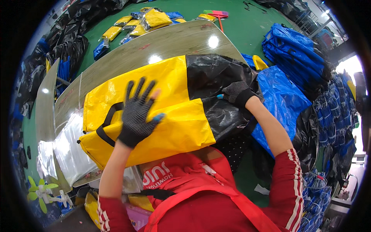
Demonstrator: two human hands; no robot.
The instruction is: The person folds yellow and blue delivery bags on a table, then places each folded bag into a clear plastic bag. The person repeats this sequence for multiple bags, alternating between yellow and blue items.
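Note:
A large yellow and black bag [162,77] of woven plastic lies folded across the table in front of me. Its yellow part is on the left and its crinkled black part on the right. My left hand [137,114], in a dark dotted glove with bare fingertips, is spread flat over the yellow part, next to a black strap handle [109,115]. On the black part rests my right hand [235,92], gloved alike, its fingers curled against the material and the thumb pointing left. Whatever lies under those fingers is hidden.
The table [112,69] has a shiny top. Clear plastic sleeves [71,149] lie at its left. Blue sheeting [280,94] hangs at the right, near a blue stack [293,50]. Packed yellow bundles [156,18] and a red broom [218,14] are on the green floor beyond.

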